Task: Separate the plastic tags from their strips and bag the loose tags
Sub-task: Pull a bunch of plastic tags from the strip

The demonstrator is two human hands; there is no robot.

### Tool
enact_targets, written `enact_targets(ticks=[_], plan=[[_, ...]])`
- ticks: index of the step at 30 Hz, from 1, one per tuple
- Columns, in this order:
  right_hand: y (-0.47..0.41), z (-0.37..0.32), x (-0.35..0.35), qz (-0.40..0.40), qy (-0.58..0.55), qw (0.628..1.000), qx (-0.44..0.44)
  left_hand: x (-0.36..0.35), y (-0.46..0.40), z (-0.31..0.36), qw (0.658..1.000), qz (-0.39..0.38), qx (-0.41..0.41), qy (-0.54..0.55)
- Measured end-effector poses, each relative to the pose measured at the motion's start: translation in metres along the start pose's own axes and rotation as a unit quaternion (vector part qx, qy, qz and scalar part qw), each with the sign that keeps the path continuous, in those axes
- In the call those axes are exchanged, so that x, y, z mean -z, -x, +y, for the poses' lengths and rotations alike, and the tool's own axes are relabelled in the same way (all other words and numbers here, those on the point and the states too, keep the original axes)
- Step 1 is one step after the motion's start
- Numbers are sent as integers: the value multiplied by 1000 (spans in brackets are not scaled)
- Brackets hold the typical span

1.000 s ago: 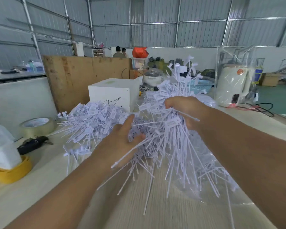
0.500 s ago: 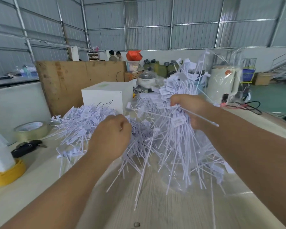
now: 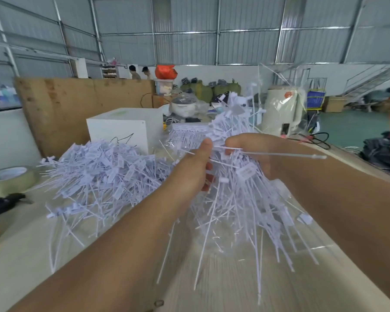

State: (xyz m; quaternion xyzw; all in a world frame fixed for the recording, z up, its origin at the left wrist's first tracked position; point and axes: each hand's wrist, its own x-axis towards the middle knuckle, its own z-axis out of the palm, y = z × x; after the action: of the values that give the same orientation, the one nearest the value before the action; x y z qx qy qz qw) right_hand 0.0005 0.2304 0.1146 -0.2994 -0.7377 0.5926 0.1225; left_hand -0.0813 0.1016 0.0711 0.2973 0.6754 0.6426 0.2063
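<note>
Head view: both hands work a raised bundle of white plastic tags [image 3: 239, 176] above the middle of the surface [image 3: 20, 255], its thin tails hanging down and splaying toward the near edge. The right hand [image 3: 257, 154] has its fingers curled tight round the upper part of the bundle, just under the flat tag heads, and one long tail sticks out sideways over its wrist. The left hand [image 3: 194, 170] comes in from the other side, thumb up and fingers curled into the strands, pinching some of them. A clear bag [image 3: 286, 199] seems to lie under and behind the hanging tails, though its mouth is hard to make out. A much larger heap of loose tags [image 3: 99, 172] lies toward the left edge, beside a tape roll [image 3: 9, 179].

To do this step well, I judge the right hand should keep the bundle clamped near the heads while the left takes few strands at a time, so tails do not tangle or spill beside the bag.
</note>
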Motion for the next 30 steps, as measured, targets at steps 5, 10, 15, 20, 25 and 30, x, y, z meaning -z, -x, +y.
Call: enact_targets(ticks=[5, 10, 15, 20, 25, 30], plan=[[9, -1, 2, -57, 57, 997, -10, -33, -11, 7, 996, 54, -33, 56], [17, 6, -2, -172, -17, 985, -21, -54, -12, 1, 980, 161, -74, 91], [13, 14, -4, -230, -106, 967, -1, -54, -19, -5, 974, 187, -97, 89], [11, 19, -5, -202, -128, 970, -32, -50, -29, -9, 973, 180, -109, 92], [8, 21, -13, -154, -94, 982, -57, -46, -33, -10, 973, 157, -56, 161], [3, 25, -16, -108, -85, 989, -60, -35, -30, -7, 988, 118, -54, 82]])
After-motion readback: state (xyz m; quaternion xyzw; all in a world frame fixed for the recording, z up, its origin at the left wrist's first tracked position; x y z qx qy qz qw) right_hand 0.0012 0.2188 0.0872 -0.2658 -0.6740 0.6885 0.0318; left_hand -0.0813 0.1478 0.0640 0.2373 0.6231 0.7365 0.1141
